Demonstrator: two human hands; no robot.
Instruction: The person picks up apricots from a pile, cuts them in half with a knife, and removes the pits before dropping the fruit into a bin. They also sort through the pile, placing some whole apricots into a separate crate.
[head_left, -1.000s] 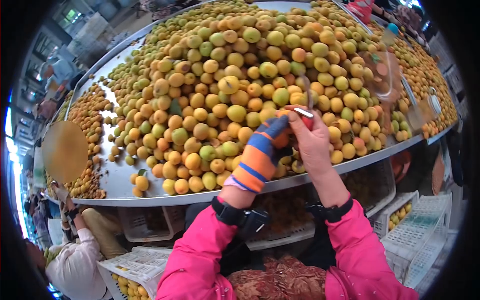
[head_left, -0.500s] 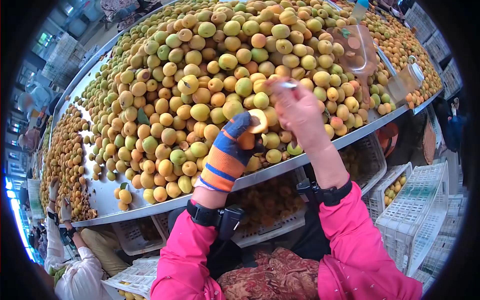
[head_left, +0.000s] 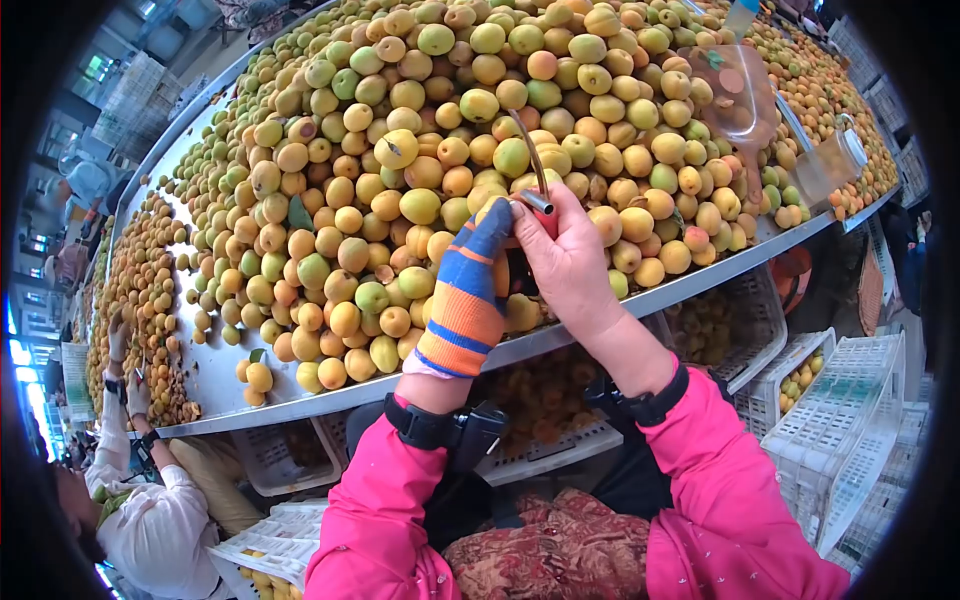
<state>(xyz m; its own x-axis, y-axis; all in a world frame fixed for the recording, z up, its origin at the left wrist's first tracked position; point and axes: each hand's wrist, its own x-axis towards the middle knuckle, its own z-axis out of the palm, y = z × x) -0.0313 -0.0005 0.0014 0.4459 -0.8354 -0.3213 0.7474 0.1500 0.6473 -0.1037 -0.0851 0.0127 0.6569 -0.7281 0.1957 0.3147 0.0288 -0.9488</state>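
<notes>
Lowered right hand [head_left: 570, 265] grips knife [head_left: 530, 155] (red-handled); it points up-left, away.

Bright, even daylight – sharp centre, fisheye bending and black vignette at edges

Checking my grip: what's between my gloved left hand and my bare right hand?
In the head view, an orange apricot, mostly hidden, sits between the left hand and the right hand, which grips a red-handled knife.
</notes>
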